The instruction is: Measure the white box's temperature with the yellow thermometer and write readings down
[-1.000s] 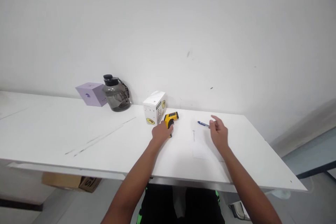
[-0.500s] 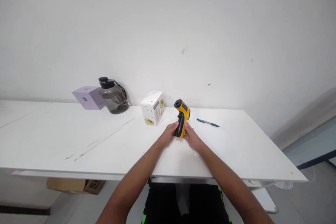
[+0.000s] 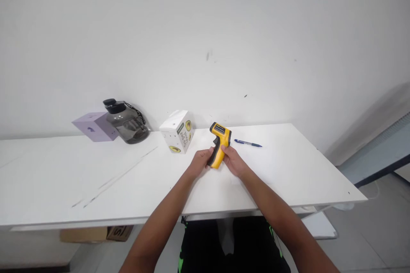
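Just right of the white carton [image 3: 177, 137], both hands grip the yellow thermometer gun [image 3: 219, 145] above the table [image 3: 96, 179]: left hand [image 3: 201, 162] and right hand [image 3: 233, 161] fingers curl around its handle. Since a moment ago the gun has tipped lower, head toward the blue pen [image 3: 248, 143].

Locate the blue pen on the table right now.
The blue pen lies on the white table near its far edge, just right of the yellow thermometer gun.

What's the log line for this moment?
left hand: on yellow thermometer gun | right hand: on gun grip | gun: above white table | blue pen: lying beyond
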`<state>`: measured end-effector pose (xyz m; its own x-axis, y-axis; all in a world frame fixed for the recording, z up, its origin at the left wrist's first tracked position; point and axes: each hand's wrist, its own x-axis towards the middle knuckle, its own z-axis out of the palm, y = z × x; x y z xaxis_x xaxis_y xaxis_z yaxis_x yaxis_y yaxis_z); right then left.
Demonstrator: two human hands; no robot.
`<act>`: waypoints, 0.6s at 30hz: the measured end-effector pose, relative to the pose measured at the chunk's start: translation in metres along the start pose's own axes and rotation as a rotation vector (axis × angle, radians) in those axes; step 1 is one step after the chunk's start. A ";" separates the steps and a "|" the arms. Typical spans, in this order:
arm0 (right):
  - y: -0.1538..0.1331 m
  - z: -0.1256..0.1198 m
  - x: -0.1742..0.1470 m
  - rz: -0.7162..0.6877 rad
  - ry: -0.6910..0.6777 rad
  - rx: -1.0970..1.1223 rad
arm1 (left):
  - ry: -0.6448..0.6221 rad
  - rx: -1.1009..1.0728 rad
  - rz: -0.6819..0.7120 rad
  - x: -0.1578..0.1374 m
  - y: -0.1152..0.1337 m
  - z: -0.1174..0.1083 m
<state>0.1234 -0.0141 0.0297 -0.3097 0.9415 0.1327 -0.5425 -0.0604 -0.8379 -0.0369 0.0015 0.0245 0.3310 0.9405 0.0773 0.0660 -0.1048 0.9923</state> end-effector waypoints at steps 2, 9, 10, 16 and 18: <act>-0.002 -0.002 0.001 -0.040 0.096 0.025 | 0.371 0.334 0.232 0.001 -0.003 -0.007; -0.004 -0.004 0.001 -0.034 0.190 0.061 | 1.190 0.725 0.525 0.017 -0.006 -0.044; -0.004 -0.004 -0.001 -0.007 0.194 0.028 | 1.217 0.698 0.453 0.020 -0.010 -0.048; 0.002 0.003 -0.008 0.077 0.173 -0.243 | 1.103 0.310 0.079 0.037 -0.040 -0.069; 0.004 0.004 -0.009 0.073 0.161 -0.274 | 1.065 0.264 0.082 0.036 -0.045 -0.074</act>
<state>0.1207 -0.0242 0.0274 -0.2011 0.9796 -0.0002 -0.2866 -0.0591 -0.9562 -0.0974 0.0643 -0.0098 -0.6301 0.7112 0.3117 0.3218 -0.1261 0.9384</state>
